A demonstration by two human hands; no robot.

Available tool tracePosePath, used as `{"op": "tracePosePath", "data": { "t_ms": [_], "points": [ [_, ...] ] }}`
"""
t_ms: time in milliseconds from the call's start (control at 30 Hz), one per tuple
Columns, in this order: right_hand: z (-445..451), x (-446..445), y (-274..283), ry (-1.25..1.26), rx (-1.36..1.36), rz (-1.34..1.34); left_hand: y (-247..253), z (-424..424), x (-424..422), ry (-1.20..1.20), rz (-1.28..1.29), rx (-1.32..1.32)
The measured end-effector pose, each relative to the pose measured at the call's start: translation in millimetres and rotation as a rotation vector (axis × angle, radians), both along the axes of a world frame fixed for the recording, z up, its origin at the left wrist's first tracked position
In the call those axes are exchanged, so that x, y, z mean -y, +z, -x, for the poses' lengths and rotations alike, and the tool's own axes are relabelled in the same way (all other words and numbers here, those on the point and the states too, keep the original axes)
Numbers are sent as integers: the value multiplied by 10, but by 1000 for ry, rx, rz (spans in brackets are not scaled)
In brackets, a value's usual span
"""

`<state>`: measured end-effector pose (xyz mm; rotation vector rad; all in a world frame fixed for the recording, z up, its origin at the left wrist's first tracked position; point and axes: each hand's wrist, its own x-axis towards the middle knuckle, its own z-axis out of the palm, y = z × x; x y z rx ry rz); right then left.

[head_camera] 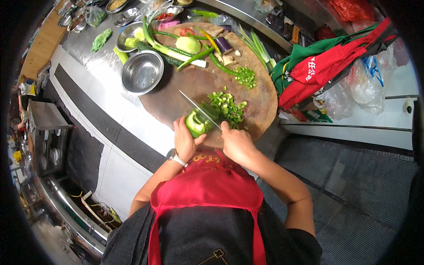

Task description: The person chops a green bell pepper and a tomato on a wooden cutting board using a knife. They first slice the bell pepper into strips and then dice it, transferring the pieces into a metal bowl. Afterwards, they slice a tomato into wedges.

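My left hand (pixel 185 137) grips a green bell pepper (pixel 196 124) with its cut, hollow side showing, at the near edge of a round wooden chopping board (pixel 255 109). My right hand (pixel 237 142) is closed round the handle of a knife (pixel 200 109); its blade lies across the pepper, pointing up and left. Beyond the blade are cut strips and a pile of diced green pepper (pixel 228 107). Farther up the board lies a smaller heap of chopped green chilli (pixel 245 78). The knife's handle is mostly hidden in my fist.
A steel bowl (pixel 142 73) overlaps the board's left edge. Along the board's far side lie a leek (pixel 175 54), a peeled round vegetable (pixel 188 45), long chillies, and a piece of eggplant (pixel 223 45). Red and green cloths (pixel 318 66) hang at the right, beside plastic bags.
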<state>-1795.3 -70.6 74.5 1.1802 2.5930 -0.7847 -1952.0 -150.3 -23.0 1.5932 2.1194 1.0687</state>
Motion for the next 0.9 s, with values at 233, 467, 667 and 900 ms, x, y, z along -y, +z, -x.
{"op": "tracePosePath", "data": {
  "t_ms": [233,467,667,900],
  "points": [
    [-35,2,-378,-41,-8,13,-119,-20,90,-12,-22,-45],
    [11,45,-325,-65,-34,18,-111,-45,-27,-13,-39,-54],
    [-1,-8,-128,-62,-58,19,-235,-26,40,-2,-64,-80],
    [75,101,-424,-91,-56,48,-179,-35,55,-7,-29,-64]
  ]
}}
